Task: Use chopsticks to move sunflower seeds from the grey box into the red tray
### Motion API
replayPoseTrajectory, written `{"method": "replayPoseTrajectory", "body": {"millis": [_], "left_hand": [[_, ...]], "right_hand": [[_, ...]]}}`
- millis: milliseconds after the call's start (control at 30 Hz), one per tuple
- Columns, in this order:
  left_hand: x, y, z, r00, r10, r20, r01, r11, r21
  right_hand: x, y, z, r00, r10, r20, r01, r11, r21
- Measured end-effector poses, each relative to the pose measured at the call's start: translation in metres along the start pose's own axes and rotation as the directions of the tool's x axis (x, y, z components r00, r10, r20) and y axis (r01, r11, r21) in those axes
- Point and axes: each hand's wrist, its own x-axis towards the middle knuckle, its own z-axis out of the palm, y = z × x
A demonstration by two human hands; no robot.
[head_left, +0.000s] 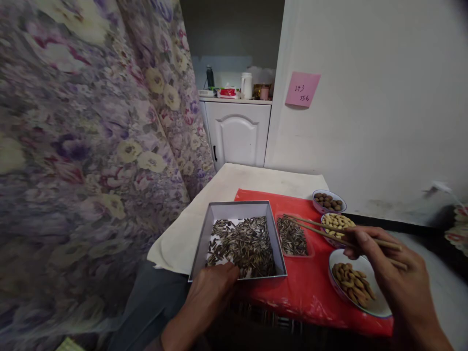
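Note:
A pair of wooden chopsticks (310, 226) is in my right hand (391, 265), whose fingers are closed around them. Their tips reach over a clear plastic tray (310, 249) full of striped sunflower seeds (292, 236). Left of this tray stands a shallow grey-rimmed box (200, 243) with a white inside, holding many loose sunflower seeds (244, 243). At the box's near wall, my left hand (215, 287) grips the rim with bent fingers, and its fingertips are partly hidden inside. Whether the chopstick tips pinch a seed is too small to tell.
Along the right side stand a bowl (343, 207) of round brown nuts, a bowl of peanuts (336, 223) and a white bowl (378, 302) of long brown nuts. A red sheet (303, 297) covers part of the cream-topped table (175, 234). A floral curtain (109, 161) hangs left.

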Motion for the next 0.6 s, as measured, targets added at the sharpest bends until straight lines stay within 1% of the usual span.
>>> {"method": "replayPoseTrajectory", "body": {"millis": [67,133,233,300,333,367,400,433,467,533,600], "left_hand": [[0.0,0.0,0.0,1.0,0.003,0.001,-0.003,1.0,-0.003],[0.0,0.0,0.0,1.0,0.003,-0.006,-0.003,1.0,-0.005],[0.001,0.0,0.0,1.0,0.002,-0.01,-0.002,1.0,-0.002],[0.001,-0.001,0.0,1.0,0.002,-0.013,-0.002,1.0,0.005],[0.001,-0.001,0.001,1.0,0.0,-0.018,0.0,1.0,0.009],[0.001,-0.001,0.001,1.0,-0.002,-0.024,0.002,1.0,0.011],[0.001,-0.001,0.002,1.0,-0.005,-0.029,0.005,1.0,0.015],[0.0,-0.001,0.003,0.999,-0.005,-0.033,0.005,1.0,0.018],[0.0,-0.001,0.003,0.999,-0.004,-0.034,0.005,1.0,0.021],[0.0,-0.001,0.004,0.999,-0.001,-0.033,0.002,1.0,0.026],[0.0,-0.001,0.003,1.0,0.002,-0.032,-0.001,1.0,0.02]], "right_hand": [[0.004,0.005,-0.007,1.0,0.021,-0.01,-0.021,1.0,-0.018],[0.007,0.007,-0.008,1.0,0.031,-0.002,-0.031,0.999,-0.016],[0.004,0.0,0.001,1.0,0.004,0.023,-0.005,1.0,0.022],[-0.002,-0.007,0.013,0.993,-0.026,0.114,0.018,0.997,0.071],[-0.006,-0.01,0.022,0.981,-0.043,0.187,0.025,0.995,0.097],[-0.01,-0.012,0.031,0.955,-0.051,0.292,0.022,0.994,0.102],[-0.014,-0.013,0.041,0.926,-0.066,0.373,0.03,0.994,0.101],[-0.017,-0.014,0.051,0.881,-0.089,0.465,0.045,0.993,0.105],[-0.02,-0.013,0.061,0.848,-0.113,0.518,0.064,0.992,0.111],[-0.024,-0.011,0.076,0.825,-0.135,0.548,0.094,0.99,0.103],[-0.026,-0.007,0.086,0.82,-0.154,0.552,0.12,0.988,0.098]]}}
